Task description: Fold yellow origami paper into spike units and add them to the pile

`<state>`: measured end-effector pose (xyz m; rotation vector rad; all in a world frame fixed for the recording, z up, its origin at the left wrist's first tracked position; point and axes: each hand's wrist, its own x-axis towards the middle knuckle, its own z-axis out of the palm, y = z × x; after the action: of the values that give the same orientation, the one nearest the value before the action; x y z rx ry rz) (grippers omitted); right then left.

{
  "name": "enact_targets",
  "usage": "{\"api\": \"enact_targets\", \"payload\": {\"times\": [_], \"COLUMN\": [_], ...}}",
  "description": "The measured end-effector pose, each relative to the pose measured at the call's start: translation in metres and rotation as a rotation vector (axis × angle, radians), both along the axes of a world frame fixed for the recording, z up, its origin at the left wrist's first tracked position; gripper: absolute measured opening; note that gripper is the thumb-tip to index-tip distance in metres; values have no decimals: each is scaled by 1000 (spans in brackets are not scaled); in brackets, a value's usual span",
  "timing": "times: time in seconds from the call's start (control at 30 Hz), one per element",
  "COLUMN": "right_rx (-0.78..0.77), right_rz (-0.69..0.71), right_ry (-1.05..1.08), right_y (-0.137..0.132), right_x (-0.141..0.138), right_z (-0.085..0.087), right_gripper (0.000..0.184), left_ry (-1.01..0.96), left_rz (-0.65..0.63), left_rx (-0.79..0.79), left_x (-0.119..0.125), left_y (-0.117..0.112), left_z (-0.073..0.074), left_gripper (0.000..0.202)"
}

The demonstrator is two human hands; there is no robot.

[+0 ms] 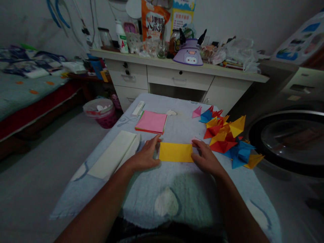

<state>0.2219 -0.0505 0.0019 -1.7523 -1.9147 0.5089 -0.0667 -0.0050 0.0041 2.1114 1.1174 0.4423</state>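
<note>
A sheet of yellow origami paper (176, 152), folded into a long rectangle, lies flat in front of me on the cloth-covered table. My left hand (146, 156) grips its left end, thumb at the near corner and fingers at the far one. At the right end, my right hand (206, 157) holds the paper in the same way. Just beyond my left fingers is a stack of square origami paper (152, 122) with a pink sheet on top. Several folded paper cranes (224, 133) in red, yellow, blue and pink crowd the table to the right.
A folded white cloth or paper (113, 153) lies left of my forearm. Behind the stack rests a small white box (138, 108). A cluttered cabinet (162, 62) stands beyond the table (167, 182), a pink bin (101, 113) to the left, and a washing machine (291, 135) to the right.
</note>
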Motion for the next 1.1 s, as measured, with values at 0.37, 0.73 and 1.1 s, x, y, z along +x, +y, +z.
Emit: {"api": "enact_targets", "payload": {"times": [0.37,0.73,1.1], "right_rx": [39,255,479], "right_rz": [-59,-4,-68], "right_ry": [343,435,365], "right_y": [4,0,-8], "right_x": [-7,-5,-12], "right_z": [-5,13,22], "right_gripper": [27,3,8], "left_ry": [-45,-138,-272], "left_rz": [38,67,80], "left_rx": [130,279,744], "left_x": [3,14,15], "left_y": [3,-1,-14], "left_z": [-6,-9,-7], "left_gripper": [51,22,15]}}
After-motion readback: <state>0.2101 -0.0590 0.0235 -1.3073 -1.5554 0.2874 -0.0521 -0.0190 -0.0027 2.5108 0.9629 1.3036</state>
